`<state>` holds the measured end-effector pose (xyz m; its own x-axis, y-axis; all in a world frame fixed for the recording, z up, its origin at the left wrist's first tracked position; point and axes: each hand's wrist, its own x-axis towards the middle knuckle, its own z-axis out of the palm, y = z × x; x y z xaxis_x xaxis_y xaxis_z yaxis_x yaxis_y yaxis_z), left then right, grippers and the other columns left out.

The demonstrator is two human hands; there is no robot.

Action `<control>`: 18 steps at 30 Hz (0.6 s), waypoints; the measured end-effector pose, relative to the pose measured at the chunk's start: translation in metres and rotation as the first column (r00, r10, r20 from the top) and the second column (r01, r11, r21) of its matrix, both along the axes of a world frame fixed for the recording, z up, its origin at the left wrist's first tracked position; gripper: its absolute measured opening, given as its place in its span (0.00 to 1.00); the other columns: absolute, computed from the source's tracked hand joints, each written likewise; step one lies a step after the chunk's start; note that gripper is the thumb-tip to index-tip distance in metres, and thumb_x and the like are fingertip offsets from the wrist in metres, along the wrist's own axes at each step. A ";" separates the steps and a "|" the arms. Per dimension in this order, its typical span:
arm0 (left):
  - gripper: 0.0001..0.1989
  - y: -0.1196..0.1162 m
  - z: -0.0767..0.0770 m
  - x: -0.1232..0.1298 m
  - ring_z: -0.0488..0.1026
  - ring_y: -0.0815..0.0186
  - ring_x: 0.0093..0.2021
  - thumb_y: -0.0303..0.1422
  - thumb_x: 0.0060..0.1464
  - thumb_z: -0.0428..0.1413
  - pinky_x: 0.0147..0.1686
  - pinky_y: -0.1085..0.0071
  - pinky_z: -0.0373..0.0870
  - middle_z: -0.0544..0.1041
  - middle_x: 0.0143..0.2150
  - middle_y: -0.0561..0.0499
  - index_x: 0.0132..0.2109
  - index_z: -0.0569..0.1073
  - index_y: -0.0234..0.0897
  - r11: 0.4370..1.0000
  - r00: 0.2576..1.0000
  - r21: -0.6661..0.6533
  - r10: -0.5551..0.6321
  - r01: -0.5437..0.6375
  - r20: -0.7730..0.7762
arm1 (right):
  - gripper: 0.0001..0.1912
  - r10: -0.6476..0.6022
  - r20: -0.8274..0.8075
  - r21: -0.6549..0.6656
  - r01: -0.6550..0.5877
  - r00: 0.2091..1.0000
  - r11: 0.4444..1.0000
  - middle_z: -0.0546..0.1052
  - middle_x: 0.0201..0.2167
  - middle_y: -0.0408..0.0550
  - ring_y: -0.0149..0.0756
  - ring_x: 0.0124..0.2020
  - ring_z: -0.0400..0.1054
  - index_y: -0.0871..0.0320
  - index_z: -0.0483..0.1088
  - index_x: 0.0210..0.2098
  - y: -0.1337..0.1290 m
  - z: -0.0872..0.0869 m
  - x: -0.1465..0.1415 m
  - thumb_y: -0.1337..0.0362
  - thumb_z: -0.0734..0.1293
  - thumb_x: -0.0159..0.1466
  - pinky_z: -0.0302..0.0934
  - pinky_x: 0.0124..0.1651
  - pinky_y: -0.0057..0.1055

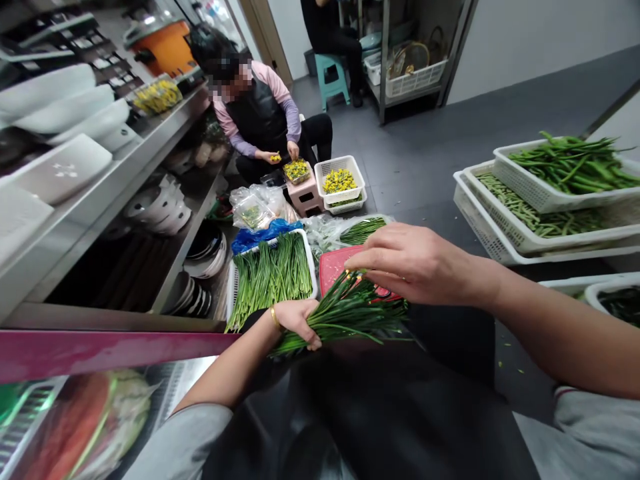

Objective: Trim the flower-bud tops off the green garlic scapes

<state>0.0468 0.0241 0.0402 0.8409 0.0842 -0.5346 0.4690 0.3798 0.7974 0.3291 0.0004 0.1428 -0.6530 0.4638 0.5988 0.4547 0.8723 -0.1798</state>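
Note:
My left hand [297,319], with a gold bracelet at the wrist, is closed around a bunch of long green chives [350,310]. The bunch lies over my lap, its leafy ends pointing right. Just above it is my right hand [407,260], its fingers bent and drawn together near the upper leaves. Its thumb is mostly hidden, and I cannot make out what the fingertips hold. A red board or lid [333,263] shows partly behind the bunch. Beyond my left hand, a white basket [313,267] holds more chives laid side by side.
A co-worker [255,107] sits ahead, handling yellow flower bits beside a white basket [357,170]. Stacked crates [525,177] of green beans and peppers stand right. Metal shelving [165,143] with white dishes runs along the left. Another seated person [340,47] is at the back.

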 end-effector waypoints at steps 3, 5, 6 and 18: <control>0.15 0.000 -0.002 -0.001 0.72 0.67 0.20 0.38 0.36 0.69 0.22 0.74 0.71 0.77 0.22 0.49 0.29 0.77 0.32 1.000 1.000 -0.005 -0.002 0.002 0.015 | 0.17 -0.036 0.091 0.105 0.026 0.995 0.994 0.73 0.29 0.46 0.31 0.32 0.66 0.57 0.74 0.36 0.000 -0.002 -0.001 0.64 0.54 0.69 0.61 0.40 0.31; 0.17 0.001 -0.003 -0.002 0.72 0.68 0.21 0.39 0.36 0.69 0.22 0.75 0.71 0.77 0.22 0.49 0.29 0.77 0.31 1.000 1.000 0.008 -0.006 0.006 0.010 | 0.17 -0.120 0.111 0.141 0.104 0.987 0.984 0.72 0.26 0.46 0.32 0.31 0.64 0.58 0.73 0.32 0.001 -0.005 -0.003 0.66 0.55 0.69 0.60 0.40 0.32; 0.17 0.001 -0.004 -0.003 0.72 0.68 0.21 0.39 0.35 0.70 0.23 0.75 0.71 0.77 0.23 0.49 0.29 0.76 0.30 1.000 1.000 0.024 -0.005 0.005 0.005 | 0.16 -0.174 0.110 0.145 0.157 0.979 0.977 0.71 0.25 0.46 0.33 0.30 0.63 0.58 0.72 0.30 0.001 -0.007 -0.004 0.66 0.55 0.68 0.60 0.41 0.34; 0.19 -0.002 -0.004 -0.002 0.72 0.65 0.23 0.45 0.38 0.67 0.28 0.70 0.72 0.74 0.20 0.46 0.24 0.75 0.31 0.996 0.995 0.090 0.021 -0.029 0.094 | 0.11 -0.495 -0.770 -0.626 -0.327 0.403 0.707 0.68 0.23 0.43 0.30 0.27 0.63 0.57 0.61 0.25 0.025 -0.047 -0.049 0.58 0.60 0.59 0.63 0.38 0.34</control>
